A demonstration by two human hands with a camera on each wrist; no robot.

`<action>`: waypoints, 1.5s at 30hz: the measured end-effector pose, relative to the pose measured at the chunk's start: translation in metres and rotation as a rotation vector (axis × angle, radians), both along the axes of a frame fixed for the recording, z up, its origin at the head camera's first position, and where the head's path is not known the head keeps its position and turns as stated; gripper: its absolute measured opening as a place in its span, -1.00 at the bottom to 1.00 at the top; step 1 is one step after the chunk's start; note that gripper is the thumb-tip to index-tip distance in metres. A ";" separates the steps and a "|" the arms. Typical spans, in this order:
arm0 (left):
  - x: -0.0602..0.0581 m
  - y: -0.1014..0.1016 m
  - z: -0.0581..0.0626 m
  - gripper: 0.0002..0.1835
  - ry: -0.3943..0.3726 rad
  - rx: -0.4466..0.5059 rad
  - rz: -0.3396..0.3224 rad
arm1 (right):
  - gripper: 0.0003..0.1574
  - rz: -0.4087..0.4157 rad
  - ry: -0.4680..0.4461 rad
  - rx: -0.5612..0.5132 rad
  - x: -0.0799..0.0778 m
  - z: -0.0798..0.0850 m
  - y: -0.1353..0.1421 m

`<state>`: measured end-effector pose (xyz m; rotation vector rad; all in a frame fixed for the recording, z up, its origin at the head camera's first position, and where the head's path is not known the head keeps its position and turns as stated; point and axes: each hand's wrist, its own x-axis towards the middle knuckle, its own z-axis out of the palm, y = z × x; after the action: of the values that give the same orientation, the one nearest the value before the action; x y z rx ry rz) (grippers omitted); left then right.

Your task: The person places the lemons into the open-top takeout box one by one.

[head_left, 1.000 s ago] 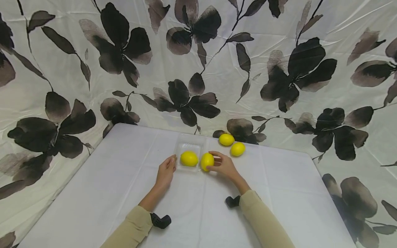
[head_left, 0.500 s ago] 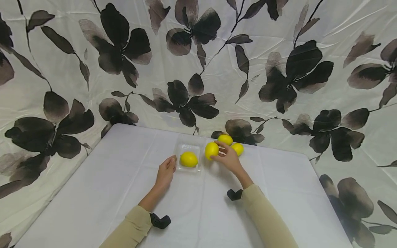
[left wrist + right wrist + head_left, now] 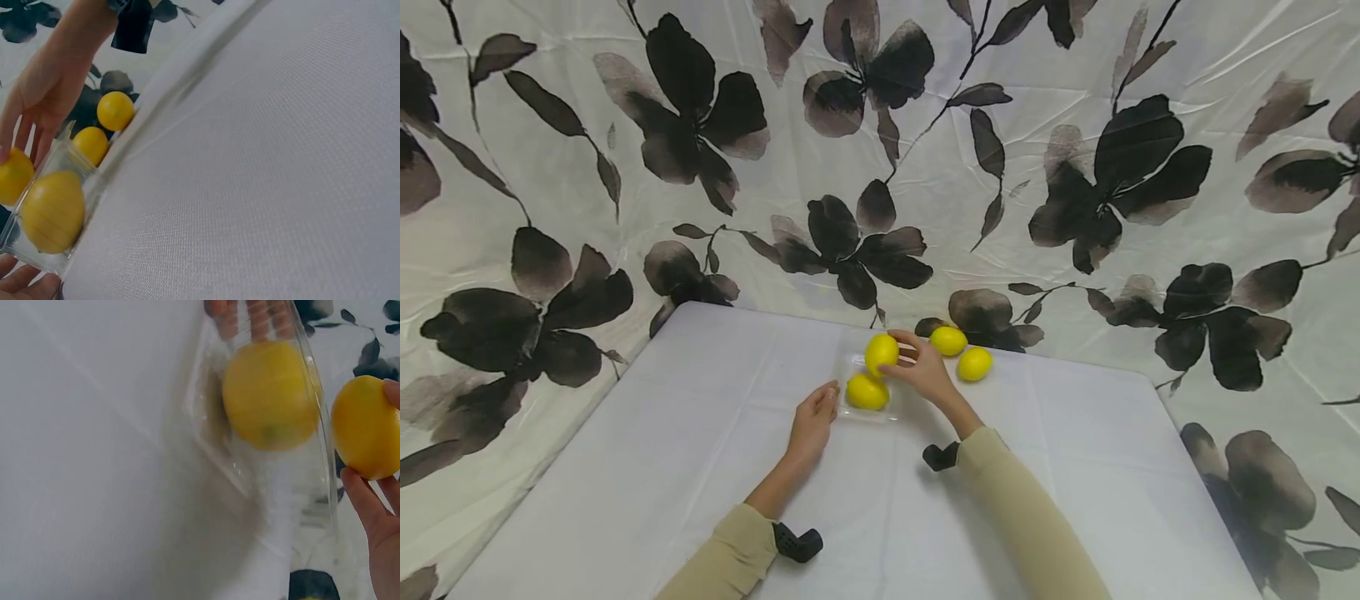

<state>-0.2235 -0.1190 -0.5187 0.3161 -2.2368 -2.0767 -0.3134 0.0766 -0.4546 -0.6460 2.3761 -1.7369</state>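
A clear plastic container [image 3: 876, 418] stands toward the table's far side, one lemon [image 3: 868, 392] lying in its near part. My left hand [image 3: 812, 422] holds the container's left side; in the right wrist view its fingers [image 3: 257, 319] show beyond the clear wall. Between the thumb and fingers of my right hand [image 3: 928, 372] is a second lemon [image 3: 882, 355], raised over the container's far part. The right wrist view shows this held lemon [image 3: 367, 428] just outside the rim [image 3: 326, 434], above the one inside.
Two more lemons, one at the table's far edge [image 3: 948, 341] and one slightly nearer [image 3: 974, 364], lie right of the container. A white cloth covers the table [image 3: 700, 467]. Behind hangs a floral-patterned fabric [image 3: 970, 192].
My right hand lifted the lemon from beside the container's right side, then carried it left over the container. The container and my left hand have shifted slightly right.
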 end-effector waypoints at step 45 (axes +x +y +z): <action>0.000 0.002 0.000 -0.56 0.021 -0.014 -0.025 | -0.39 -0.126 0.126 -0.033 -0.007 0.012 0.048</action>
<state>-0.2236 -0.1175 -0.5191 0.2649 -2.2541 -2.0656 -0.3206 0.1248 -0.4429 -0.6414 2.5281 -1.8412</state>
